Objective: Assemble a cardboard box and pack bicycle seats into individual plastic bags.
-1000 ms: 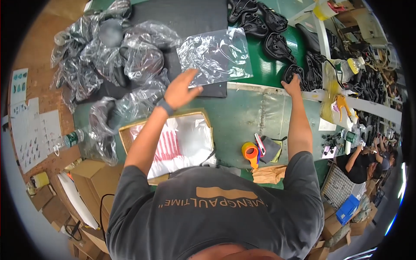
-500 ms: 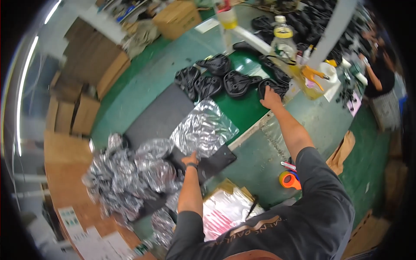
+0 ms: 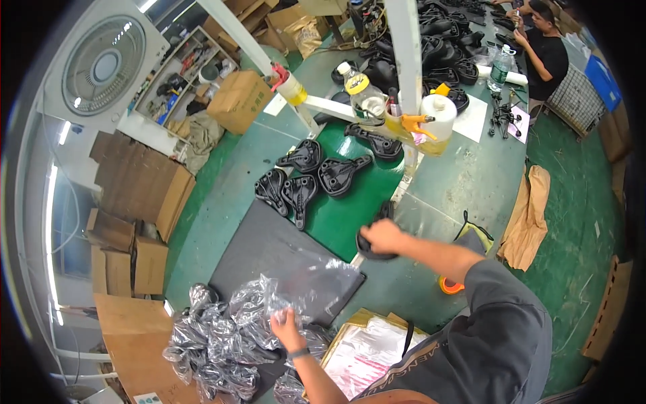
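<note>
With hands apart, the left hand (image 3: 286,330) pinches a clear bag (image 3: 321,279) by one edge, apparently so it spreads over the dark mat (image 3: 256,249), while the right hand (image 3: 383,237) grips a black saddle (image 3: 365,250) by the green panel (image 3: 336,234).

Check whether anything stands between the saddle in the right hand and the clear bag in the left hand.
Nothing visible does: between the saddle and the bag lie only flat mat and tabletop. The wrapped pile sits on the bag's far side.
</note>
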{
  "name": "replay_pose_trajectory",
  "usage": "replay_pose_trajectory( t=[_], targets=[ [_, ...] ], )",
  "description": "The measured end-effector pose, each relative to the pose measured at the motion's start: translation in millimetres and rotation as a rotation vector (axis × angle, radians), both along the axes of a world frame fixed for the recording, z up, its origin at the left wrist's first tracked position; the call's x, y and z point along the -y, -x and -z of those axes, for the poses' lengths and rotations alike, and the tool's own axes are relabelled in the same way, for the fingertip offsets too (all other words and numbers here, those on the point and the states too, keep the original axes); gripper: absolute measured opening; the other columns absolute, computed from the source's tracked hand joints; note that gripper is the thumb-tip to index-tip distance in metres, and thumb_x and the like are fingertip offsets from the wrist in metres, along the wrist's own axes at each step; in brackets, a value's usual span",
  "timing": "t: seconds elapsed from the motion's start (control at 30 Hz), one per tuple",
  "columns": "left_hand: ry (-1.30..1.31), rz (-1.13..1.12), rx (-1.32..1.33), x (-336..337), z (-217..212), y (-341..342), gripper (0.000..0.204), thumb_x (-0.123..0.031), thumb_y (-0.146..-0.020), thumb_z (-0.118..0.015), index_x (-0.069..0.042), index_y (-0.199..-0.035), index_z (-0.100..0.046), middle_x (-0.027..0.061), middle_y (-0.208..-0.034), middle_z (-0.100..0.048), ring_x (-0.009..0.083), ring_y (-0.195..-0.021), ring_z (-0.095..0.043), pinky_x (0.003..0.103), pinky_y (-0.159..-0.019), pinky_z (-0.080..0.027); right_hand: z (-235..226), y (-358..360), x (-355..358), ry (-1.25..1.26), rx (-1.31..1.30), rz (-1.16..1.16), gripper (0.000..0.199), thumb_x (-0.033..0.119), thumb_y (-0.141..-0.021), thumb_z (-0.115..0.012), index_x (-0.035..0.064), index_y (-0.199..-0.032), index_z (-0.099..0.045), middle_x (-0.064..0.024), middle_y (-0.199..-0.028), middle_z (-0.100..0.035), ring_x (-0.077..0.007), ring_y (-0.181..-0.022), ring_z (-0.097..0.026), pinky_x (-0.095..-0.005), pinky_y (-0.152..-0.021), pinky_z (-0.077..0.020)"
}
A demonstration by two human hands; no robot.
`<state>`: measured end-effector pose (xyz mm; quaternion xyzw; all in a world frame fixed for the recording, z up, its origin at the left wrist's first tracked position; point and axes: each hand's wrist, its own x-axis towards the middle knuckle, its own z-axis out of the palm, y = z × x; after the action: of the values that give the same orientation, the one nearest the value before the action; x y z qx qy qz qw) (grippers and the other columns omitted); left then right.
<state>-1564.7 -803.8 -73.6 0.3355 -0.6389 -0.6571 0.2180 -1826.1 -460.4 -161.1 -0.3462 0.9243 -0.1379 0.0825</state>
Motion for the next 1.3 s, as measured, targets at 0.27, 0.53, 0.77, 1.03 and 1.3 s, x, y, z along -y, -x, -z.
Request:
replay_pose_trajectory(
  t=[0.27,0.53,0.77,1.03,1.3],
  targets=[
    [0.34,-0.35,-0.081,-20,-143,-218,0.037,-0.021,-0.096,-0.073,-0.007,-0.13,-0.064,0.0077,-0.108,-0.071,0.0182,-0.093,-0.066,0.031,-0.079,-0.051,34,-204,-58,0.413,0.102,0.285,0.061,0.031,-0.085,-0.078,0.0033,-0.135,-0.058,-0.0262,-0.118,-0.068,-0.0426,-0.11,-0.068,-0.052,-0.091,-0.0557],
    [0.673,0.077,0.203,-150,-170,-281,0.032,-0.036,-0.111,-0.059,-0.007,-0.109,-0.072,0.0081,-0.096,-0.072,0.0166,-0.089,-0.062,0.036,-0.077,-0.053,105,-160,-45,0.423,0.745,1.155,0.124,0.056,-0.078,-0.088,-0.0019,-0.163,-0.02,-0.0326,-0.156,-0.044,-0.0452,-0.144,-0.047,-0.0502,-0.117,-0.0436],
    [0.011,0.371,0.196,-206,-11,-341,0.034,-0.005,-0.094,-0.078,-0.002,-0.123,-0.06,0.004,-0.092,-0.071,0.0113,-0.079,-0.065,0.025,-0.07,-0.051,37,-198,-24,0.334,0.541,0.883,0.105,0.047,-0.07,-0.092,0.0179,-0.155,-0.038,-0.023,-0.126,-0.071,-0.0421,-0.123,-0.066,-0.0518,-0.105,-0.0516],
    [0.285,0.324,0.244,-208,48,-337,0.03,-0.027,-0.104,-0.067,0.002,-0.103,-0.075,0.0016,-0.076,-0.066,0.0071,-0.063,-0.056,0.025,-0.059,-0.045,-58,-325,-124,0.076,0.31,0.192,0.069,0.039,-0.082,-0.083,0.0057,-0.136,-0.056,-0.0249,-0.108,-0.075,-0.0398,-0.104,-0.074,-0.0515,-0.09,-0.0593],
    [-0.122,0.272,0.162,-222,48,-268,0.025,-0.025,-0.104,-0.068,0.0,-0.104,-0.073,0.0032,-0.082,-0.068,0.0108,-0.066,-0.061,0.027,-0.061,-0.054,15,-394,-186,-0.114,0.453,0.372,0.072,0.012,-0.079,-0.081,0.0013,-0.141,-0.047,-0.0285,-0.111,-0.073,-0.0393,-0.097,-0.077,-0.0472,-0.084,-0.0619]
  ],
)
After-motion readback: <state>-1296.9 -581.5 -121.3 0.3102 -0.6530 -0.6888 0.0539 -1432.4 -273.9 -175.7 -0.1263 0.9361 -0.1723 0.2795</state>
